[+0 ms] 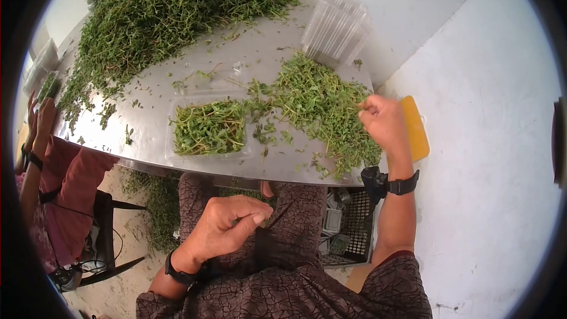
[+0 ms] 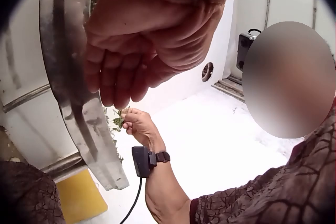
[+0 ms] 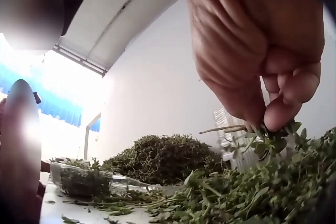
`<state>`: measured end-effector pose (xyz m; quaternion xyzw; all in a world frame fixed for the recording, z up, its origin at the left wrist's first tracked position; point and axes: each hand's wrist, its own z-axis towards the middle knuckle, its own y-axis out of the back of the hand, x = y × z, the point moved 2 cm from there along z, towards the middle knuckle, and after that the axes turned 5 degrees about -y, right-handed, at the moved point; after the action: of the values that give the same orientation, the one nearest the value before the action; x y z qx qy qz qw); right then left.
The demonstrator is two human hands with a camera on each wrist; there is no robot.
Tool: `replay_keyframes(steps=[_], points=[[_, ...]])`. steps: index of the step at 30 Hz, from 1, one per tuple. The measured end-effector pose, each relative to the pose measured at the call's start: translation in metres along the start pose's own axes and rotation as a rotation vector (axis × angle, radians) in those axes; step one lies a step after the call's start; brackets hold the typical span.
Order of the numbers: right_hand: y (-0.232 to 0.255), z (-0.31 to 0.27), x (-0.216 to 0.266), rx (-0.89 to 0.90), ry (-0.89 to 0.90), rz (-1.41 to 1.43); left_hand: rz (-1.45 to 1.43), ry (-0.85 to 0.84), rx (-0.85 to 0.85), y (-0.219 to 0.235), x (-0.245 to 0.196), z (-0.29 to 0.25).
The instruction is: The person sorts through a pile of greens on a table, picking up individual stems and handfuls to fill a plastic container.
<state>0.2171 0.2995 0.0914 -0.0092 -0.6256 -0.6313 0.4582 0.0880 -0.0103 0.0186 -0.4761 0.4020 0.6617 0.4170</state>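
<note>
My right hand is over the right side of a loose heap of leafy green stems. Between its thumb and fingertips it pinches a small leafy sprig, whose bare stem sticks out to the left in the right wrist view. In front of my lap, below the table's edge, my left hand hangs with loosely bent fingers and thumb near them. No held thing shows in its palm in the left wrist view. A clear plastic tray filled with cut greens stands left of the heap, its lid folded back.
A large mound of greens covers the back of the metal table. Stacked clear containers stand behind the small heap. A yellow board is beside the table's right end, a black crate below. Another person's hands are at far left.
</note>
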Motion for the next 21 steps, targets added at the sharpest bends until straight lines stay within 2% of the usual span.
replay_keyframes(steps=[3,5,8,13,18,21], points=[[-0.005,-0.008,0.004,0.100,-0.028,0.137,-0.006,-0.035,-0.034,-0.002,0.002,0.001],[-0.002,-0.014,0.012,0.120,-0.111,0.365,0.001,-0.091,-0.023,-0.004,0.007,-0.001],[0.001,-0.019,0.025,0.122,-0.133,0.371,0.012,-0.076,-0.025,-0.006,0.006,-0.002],[-0.009,-0.029,0.049,0.199,-0.089,0.418,0.025,-0.075,-0.083,-0.004,0.009,-0.004],[-0.021,-0.037,0.091,0.234,-0.056,0.458,-0.026,-0.065,-0.046,0.000,0.014,-0.009],[-0.036,-0.038,0.114,0.273,0.034,0.582,-0.029,-0.076,-0.059,0.002,0.018,-0.012]])
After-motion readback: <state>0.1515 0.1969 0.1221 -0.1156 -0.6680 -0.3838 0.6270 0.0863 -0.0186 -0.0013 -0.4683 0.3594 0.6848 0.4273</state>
